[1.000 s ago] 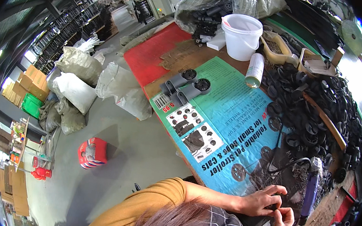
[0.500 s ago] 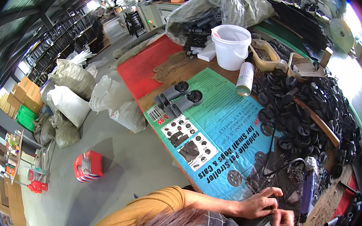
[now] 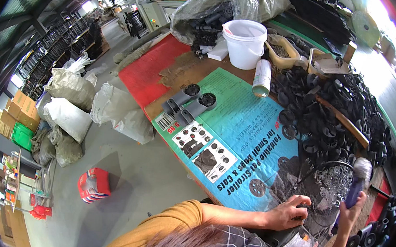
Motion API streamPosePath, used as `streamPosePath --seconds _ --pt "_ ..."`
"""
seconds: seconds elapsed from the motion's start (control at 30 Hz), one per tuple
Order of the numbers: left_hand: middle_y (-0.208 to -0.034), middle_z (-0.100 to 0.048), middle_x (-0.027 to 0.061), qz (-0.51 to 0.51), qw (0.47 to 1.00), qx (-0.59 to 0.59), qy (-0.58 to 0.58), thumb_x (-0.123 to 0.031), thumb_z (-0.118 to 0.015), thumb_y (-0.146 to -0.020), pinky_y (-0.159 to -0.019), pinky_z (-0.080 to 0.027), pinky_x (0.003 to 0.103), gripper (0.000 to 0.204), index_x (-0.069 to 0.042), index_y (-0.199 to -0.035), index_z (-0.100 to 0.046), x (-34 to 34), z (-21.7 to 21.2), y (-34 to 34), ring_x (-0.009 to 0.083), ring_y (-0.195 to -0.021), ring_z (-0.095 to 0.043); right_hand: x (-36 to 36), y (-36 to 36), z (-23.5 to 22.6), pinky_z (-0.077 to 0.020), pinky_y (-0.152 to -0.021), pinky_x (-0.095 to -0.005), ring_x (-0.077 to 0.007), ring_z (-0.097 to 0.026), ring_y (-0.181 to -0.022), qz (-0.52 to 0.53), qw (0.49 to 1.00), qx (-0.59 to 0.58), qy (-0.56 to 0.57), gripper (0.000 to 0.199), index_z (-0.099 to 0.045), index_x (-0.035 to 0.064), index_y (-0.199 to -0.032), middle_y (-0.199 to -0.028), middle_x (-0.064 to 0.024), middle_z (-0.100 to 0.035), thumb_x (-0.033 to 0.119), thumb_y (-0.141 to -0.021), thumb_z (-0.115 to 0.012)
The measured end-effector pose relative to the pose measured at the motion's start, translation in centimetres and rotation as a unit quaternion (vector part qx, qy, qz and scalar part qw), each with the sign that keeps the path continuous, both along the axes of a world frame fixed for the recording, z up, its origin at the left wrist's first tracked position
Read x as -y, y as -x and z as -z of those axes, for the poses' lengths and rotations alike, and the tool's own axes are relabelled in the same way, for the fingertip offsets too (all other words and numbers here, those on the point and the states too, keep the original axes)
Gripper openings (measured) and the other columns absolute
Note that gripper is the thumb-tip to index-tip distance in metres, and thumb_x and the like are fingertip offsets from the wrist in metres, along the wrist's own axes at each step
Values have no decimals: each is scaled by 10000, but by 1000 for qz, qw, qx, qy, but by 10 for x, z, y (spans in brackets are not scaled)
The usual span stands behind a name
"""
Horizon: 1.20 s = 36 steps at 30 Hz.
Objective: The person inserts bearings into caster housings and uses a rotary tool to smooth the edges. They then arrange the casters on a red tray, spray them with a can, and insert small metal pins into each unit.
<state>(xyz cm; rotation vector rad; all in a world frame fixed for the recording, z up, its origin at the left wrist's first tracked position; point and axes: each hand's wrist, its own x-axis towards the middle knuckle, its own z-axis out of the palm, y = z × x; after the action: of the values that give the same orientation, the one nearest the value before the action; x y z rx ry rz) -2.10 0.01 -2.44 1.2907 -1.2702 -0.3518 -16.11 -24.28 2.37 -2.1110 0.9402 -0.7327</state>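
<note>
At near right, right hand [image 3: 353,211] is gripping a purple tool [image 3: 353,194], left hand [image 3: 289,214] is staying unclear in hold, half-curled above a dark part [image 3: 284,237]; two wheels [image 3: 194,108], seemingly finished, are lying left, black parts [image 3: 339,109] far right apparently undone.

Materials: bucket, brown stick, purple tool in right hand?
Bucket: likely plastic, smooth satin white, moulded-looking rim. Brown stick: probably wood, going by its dull brown colour. Purple tool: body plastic or painted metal, can't tell; shiny grey head looks metallic.
</note>
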Motion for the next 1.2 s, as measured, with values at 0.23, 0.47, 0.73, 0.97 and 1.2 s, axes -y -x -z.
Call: streamPosePath --seconds 0.23,0.47,0.73,0.97,1.2 --pt "-1272 -461 131 -11 1000 20 8 -126 -732 -793 -999 -392 443 188 -91 -918 -596 -1 -6 -4 348 -1199 -447 -67 11 -14 -457 -935 -362 -191 -574 -983 105 952 285 -47 674 -318 24 -1341 -1111 -125 -563 -1 -789 -704" --pt "-1216 -518 139 -16 999 40 0 -114 -754 -747 -1006 -388 421 187 -83 -896 -645 0 -8 -10 334 -1171 -459 -89 -16 -32 -517 -731 -370 -181 -601 -740 174 932 297 -115 536 -384 49 -1177 -900 -97 -599 32 -771 -734" --pt "-1257 -481 121 6 998 25 -51 -133 -735 -797 -968 -395 420 130 -127 -905 -662 0 -6 -9 327 -1159 -455 -146 -12 -90 -474 -731 -417 -258 -587 -721 -93 818 507 -256 546 -531 7 -1027 -807 -139 -583 529 -870 -569" --pt "-1259 -486 134 10 998 23 -50 -136 -738 -798 -978 -390 430 152 -108 -928 -663 -2 -9 -11 338 -1162 -455 -158 -25 -91 -515 -740 -418 -264 -619 -709 -100 869 454 -172 670 -322 66 -1249 -835 -160 -587 490 -838 -639" --pt "-1254 -484 147 18 997 35 -70 -123 -736 -795 -982 -381 442 145 -117 -923 -668 -3 -8 -11 356 -1173 -438 -162 -21 -86 -517 -776 -401 -251 -617 -737 -78 861 456 -210 643 -366 70 -1217 -897 -163 -578 420 -787 -692"
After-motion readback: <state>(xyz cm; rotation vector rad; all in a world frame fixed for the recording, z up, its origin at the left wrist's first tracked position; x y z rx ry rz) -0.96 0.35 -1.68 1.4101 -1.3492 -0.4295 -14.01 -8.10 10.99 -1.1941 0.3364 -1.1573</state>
